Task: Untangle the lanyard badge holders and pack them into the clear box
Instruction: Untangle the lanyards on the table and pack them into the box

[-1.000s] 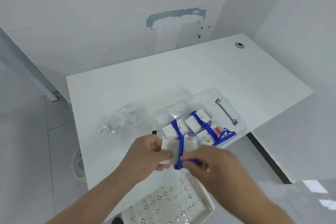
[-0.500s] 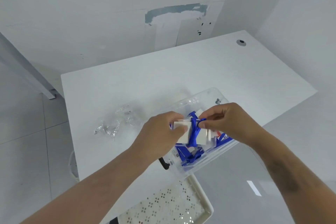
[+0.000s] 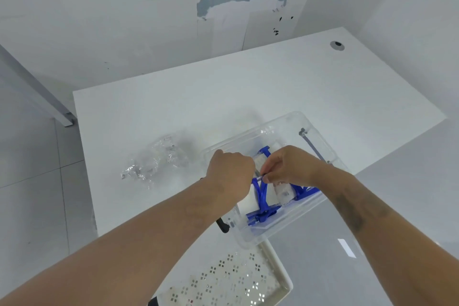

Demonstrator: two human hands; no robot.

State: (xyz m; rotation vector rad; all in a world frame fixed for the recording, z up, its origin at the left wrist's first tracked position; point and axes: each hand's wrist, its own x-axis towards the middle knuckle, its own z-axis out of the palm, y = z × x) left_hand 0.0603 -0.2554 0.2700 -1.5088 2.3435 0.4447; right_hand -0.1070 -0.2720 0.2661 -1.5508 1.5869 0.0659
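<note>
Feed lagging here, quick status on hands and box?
Both hands over the clear box: left hand and right hand holding a badge holder by its blue lanyard. More holders already inside. Nothing blocking; crumpled plastic wrap lies aside.

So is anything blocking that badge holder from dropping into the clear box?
Nothing visible: the clear box is lidless, and both hands, left and right, hold the badge holder over others already packed inside.
</note>
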